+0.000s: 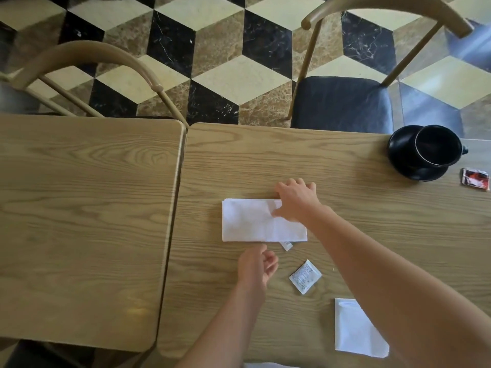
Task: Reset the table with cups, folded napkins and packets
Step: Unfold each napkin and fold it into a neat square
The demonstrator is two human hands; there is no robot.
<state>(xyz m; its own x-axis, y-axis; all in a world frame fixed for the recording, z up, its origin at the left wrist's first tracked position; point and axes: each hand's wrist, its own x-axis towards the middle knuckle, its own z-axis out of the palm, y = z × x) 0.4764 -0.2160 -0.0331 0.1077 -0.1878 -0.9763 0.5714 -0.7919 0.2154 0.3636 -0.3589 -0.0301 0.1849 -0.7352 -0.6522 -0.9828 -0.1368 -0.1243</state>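
Both of my bare forearms fill the near edge of the view, reaching out over a pale wooden table (265,155). Going from left to right: a second table (79,221) butts against this one at 9 o'clock, with a chair behind it.

My left hand (256,266) hovers just below the near edge of a white folded napkin (255,221), fingers loosely curled and holding nothing, index tip almost at the paper; I judge it is poised to steady or fold that edge. The napkin lies flat at the centre, long side running left to right.

My right hand (296,200) rests on the napkin's far right corner, fingers spread over the far edge and thumb pressing on top, probably to pin it while the fold is creased. I cannot tell whether the fingertips curl under the paper.

A small white slip (287,245) peeks from under the napkin's near right edge. A white packet (305,277) lies near my left hand at 5 o'clock. A second folded napkin (356,328) sits further toward 5 o'clock, partly hidden by my right arm. At 2 o'clock a black cup (435,147) stands on a black saucer (401,155), with a red packet (475,179) just beside it.
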